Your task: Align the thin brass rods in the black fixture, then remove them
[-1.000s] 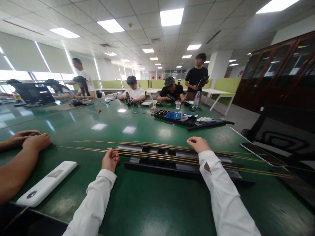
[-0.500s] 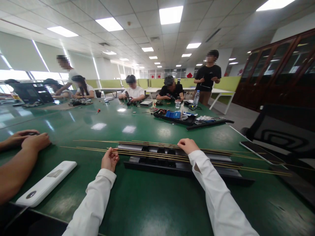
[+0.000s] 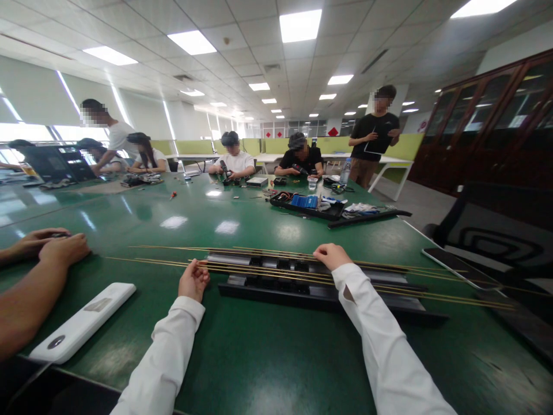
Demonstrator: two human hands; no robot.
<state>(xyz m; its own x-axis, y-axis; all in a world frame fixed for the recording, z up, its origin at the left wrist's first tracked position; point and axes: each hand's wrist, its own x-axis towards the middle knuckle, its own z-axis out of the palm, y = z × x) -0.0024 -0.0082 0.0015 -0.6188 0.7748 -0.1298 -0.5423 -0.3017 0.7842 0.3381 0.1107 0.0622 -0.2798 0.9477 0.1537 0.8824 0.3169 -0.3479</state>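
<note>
Head view: at a glossy green tabletop, holds a near group of thin, straight gold-coloured rods in the bare left hand, with fingers curled in and closed against the thumb. Has the bare right hand farther along, toward the tabletop's right edge, thumb and fingertips drawn together right at a far group of similar gold-coloured rods; cannot tell about a grip on any of these. Has both groups stretched crosswise in front of the hands, roughly along the tabletop's near edge, running left past the left hand and right toward the right edge. Passes them above long black-and-silver channel-shaped rails, between and beyond the hands. Also shows, by the near edge at left, a white oblong casing; by the right edge, a flat black slab with a pale rim; near the left edge of view, another person's hands.
</note>
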